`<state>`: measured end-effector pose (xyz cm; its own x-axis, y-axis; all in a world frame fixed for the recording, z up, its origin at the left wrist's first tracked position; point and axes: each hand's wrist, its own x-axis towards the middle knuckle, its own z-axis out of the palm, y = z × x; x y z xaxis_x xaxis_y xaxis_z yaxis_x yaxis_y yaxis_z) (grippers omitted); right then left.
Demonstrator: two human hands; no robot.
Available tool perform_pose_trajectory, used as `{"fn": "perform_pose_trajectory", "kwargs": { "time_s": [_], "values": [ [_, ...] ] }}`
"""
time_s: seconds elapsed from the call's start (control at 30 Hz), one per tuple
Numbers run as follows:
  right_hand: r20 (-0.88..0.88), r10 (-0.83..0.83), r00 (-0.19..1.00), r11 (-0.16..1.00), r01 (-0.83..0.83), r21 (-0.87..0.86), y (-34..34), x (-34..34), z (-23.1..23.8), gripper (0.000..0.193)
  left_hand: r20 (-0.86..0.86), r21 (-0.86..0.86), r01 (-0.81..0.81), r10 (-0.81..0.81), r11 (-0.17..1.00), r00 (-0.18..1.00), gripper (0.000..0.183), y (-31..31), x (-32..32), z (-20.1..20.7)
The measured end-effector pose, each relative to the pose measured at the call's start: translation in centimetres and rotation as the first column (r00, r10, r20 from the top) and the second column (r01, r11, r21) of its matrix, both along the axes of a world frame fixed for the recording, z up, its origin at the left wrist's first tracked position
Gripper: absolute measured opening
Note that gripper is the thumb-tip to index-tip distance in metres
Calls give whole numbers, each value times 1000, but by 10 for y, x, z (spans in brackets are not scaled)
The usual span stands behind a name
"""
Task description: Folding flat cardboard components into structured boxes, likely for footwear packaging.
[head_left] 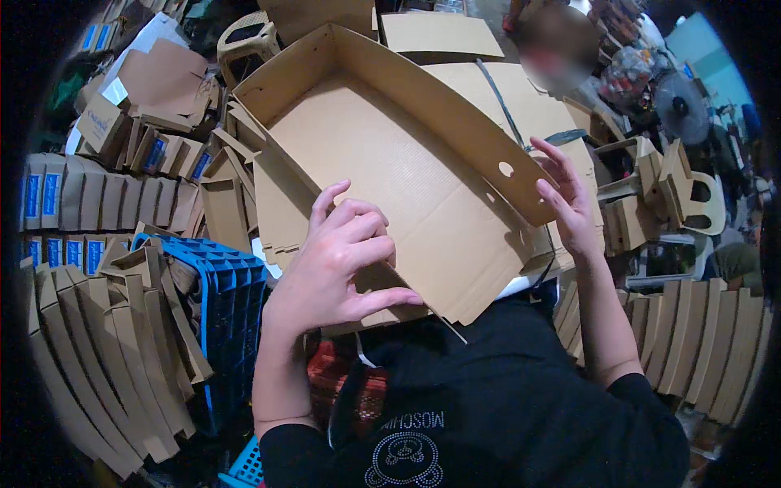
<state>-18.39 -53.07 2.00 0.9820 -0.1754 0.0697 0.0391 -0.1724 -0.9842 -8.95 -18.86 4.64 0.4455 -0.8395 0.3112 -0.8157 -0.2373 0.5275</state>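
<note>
A shallow brown cardboard box [382, 138] lies tilted in front of me, its far end and two long sides standing up. Its near end is open, with a flat flap by my lap. Over the near part of the left side is my left hand [342, 256], thumb stretched out and fingers bent, with a gap between them; contact with the cardboard is unclear. My right hand [569, 199] is at the near end of the right side, fingers apart, thumb close to the edge. A round hole [506, 169] shows in that side.
Flat cardboard sheets [455, 37] lie beneath and behind the box. A blue plastic crate [232, 301] stands at left, beside stacked cardboard pieces [89, 350]. More stacks [691, 342] line the right. Beige plastic chairs [704, 203] and a fan [682, 106] stand farther right. A person [557, 49] is at the back.
</note>
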Motion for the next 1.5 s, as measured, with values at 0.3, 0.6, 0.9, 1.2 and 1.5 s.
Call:
{"fn": "perform_pose_trajectory", "kwargs": {
  "time_s": [0.3, 0.6, 0.9, 1.2, 1.5],
  "values": [
    [72, -109, 992, 994, 107, 22, -4, -1, -21, 54, -44, -5, -13, 12, 1000, 999, 47, 0, 0, -5],
    [-98, 6, 995, 999, -10, -42, -18, 2, 5, 57, -14, -30, 9, -10, 1000, 1000, 50, 0, 2, -4],
    [558, 305, 772, 487, 377, -788, 46, -18, 51, 42, -28, -75, -9, 7, 997, 1000, 50, 1, 1, -9],
    [367, 106, 924, 430, 290, -855, 30, 5, 38, 73, -74, -111, 25, -34, 993, 997, 65, -1, 9, -15],
    [158, 44, 987, 528, 111, -842, 26, 13, 16, 83, -50, -157, 39, -48, 987, 998, 49, 0, 9, -24]
  ]
}}
